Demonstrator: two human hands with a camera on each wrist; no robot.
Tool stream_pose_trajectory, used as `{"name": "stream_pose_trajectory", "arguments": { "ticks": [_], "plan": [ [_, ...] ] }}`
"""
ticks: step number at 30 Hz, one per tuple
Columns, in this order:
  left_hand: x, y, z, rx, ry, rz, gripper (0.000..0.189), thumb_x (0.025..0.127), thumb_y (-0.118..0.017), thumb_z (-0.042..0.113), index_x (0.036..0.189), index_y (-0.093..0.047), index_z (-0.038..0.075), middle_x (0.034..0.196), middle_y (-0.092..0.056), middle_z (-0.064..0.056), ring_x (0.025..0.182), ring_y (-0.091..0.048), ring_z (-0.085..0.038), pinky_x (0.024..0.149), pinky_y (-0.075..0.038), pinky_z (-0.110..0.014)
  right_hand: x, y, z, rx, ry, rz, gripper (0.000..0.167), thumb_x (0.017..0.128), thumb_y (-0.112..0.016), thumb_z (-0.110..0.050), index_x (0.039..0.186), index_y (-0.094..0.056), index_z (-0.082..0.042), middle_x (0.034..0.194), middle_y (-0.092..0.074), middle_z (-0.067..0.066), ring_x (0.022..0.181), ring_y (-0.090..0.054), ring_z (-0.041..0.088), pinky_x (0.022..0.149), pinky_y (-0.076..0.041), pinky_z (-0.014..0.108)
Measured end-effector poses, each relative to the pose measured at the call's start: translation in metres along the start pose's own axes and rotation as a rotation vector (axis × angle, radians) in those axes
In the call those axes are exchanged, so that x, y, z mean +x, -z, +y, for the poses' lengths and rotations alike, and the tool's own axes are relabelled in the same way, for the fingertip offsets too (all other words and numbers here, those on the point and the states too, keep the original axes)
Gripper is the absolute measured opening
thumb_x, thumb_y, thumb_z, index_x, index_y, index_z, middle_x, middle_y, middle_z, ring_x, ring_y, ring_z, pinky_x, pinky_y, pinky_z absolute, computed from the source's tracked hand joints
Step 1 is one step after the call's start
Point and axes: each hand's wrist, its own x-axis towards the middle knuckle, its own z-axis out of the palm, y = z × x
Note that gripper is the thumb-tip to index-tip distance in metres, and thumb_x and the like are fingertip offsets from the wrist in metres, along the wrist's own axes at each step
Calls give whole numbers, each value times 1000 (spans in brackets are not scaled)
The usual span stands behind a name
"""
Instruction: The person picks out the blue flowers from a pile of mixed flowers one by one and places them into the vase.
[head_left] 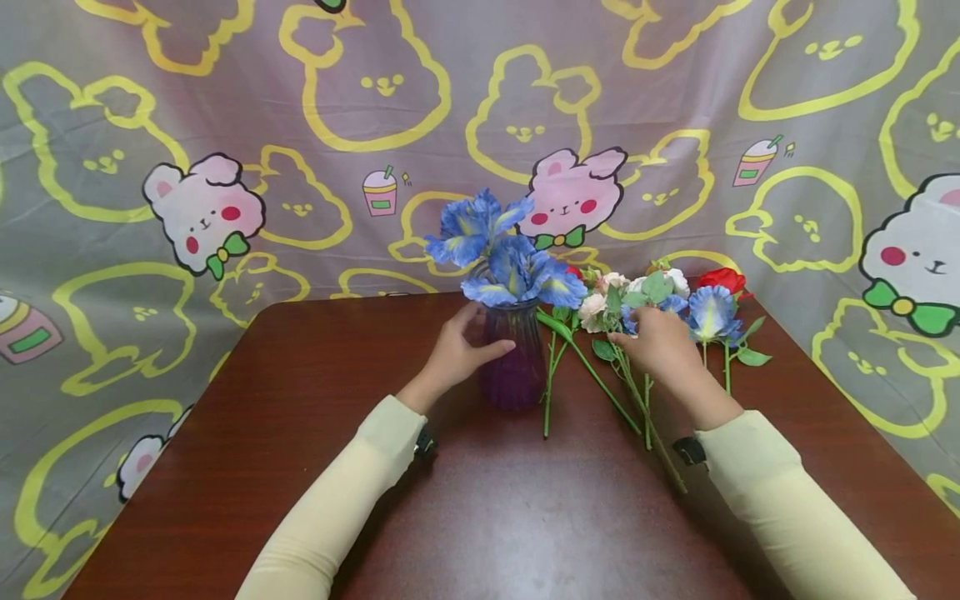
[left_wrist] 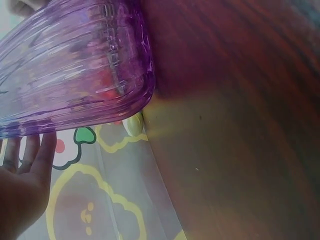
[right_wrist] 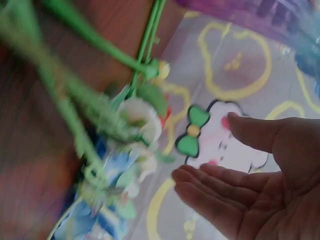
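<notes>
A ribbed purple glass vase (head_left: 513, 375) stands upright on the table, with blue irises (head_left: 517, 271) in its mouth. My left hand (head_left: 456, 354) holds the vase from its left side, thumb across the front and fingers reaching behind. In the left wrist view, those fingers (left_wrist: 31, 155) meet the vase wall (left_wrist: 75, 75). Over the loose flower stems to the right hovers my right hand (head_left: 667, 350). The right wrist view shows its thumb (right_wrist: 255, 132) apart from the fingers, nothing between them, beside pale flowers (right_wrist: 140, 117) and green stems (right_wrist: 97, 42).
Loose artificial flowers lie right of the vase: a pale pink bunch (head_left: 594, 310), a blue iris (head_left: 712, 312) and a red flower (head_left: 723, 282). Their green stems (head_left: 600, 379) point toward the front. A patterned cloth (head_left: 420, 125) hangs behind the brown table (head_left: 337, 350).
</notes>
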Motion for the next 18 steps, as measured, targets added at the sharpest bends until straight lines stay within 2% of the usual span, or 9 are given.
{"name": "stream_pose_trajectory", "arguments": {
  "ticks": [1, 3, 6, 8, 11, 18],
  "plan": [
    [0, 0, 0, -4, 7, -2, 49, 78, -81, 14, 116, -54, 1, 111, -59, -18, 104, -59, -30, 89, -49, -46, 0, 2, 5, -17, -14, -7, 42, 89, -70, -30, 100, -65, 10, 89, -65, 27, 77, -60, 42, 64, -47, 51],
    [-1, 0, 1, -7, 15, -3, 52, 78, -81, 14, 120, -53, 0, 113, -58, -19, 106, -59, -31, 90, -49, -47, 0, 4, 13, -33, -38, -36, 38, 88, -70, -30, 87, -64, 8, 80, -63, 25, 72, -59, 40, 60, -47, 48],
    [-1, 0, 1, -2, 16, -7, 55, 79, -81, 14, 124, -53, 0, 116, -58, -20, 108, -58, -31, 92, -49, -46, -1, 4, 25, -38, -70, -95, 38, 87, -70, -28, 66, -52, -2, 61, -51, 12, 57, -51, 29, 52, -41, 41],
    [-1, 0, 1, 6, 11, -8, 56, 79, -80, 14, 126, -53, 1, 116, -58, -18, 108, -58, -29, 92, -49, -44, -2, 3, 31, -44, -83, -137, 41, 87, -71, -27, 60, -47, -6, 57, -44, 6, 54, -46, 24, 50, -39, 37],
    [-1, 0, 1, 19, 2, -5, 56, 80, -79, 15, 127, -53, 1, 115, -59, -16, 108, -57, -27, 92, -49, -42, 0, -3, 39, -59, -99, -205, 44, 87, -71, -28, 57, -46, -9, 57, -41, 4, 53, -42, 21, 51, -38, 35],
    [0, 0, -2, 22, -5, 2, 53, 79, -80, 15, 122, -53, 1, 113, -59, -16, 106, -58, -28, 91, -49, -44, 5, -15, 48, -72, -116, -304, 36, 86, -71, -30, 65, -57, -4, 67, -61, 13, 60, -58, 26, 58, -47, 41]
  ]
}}
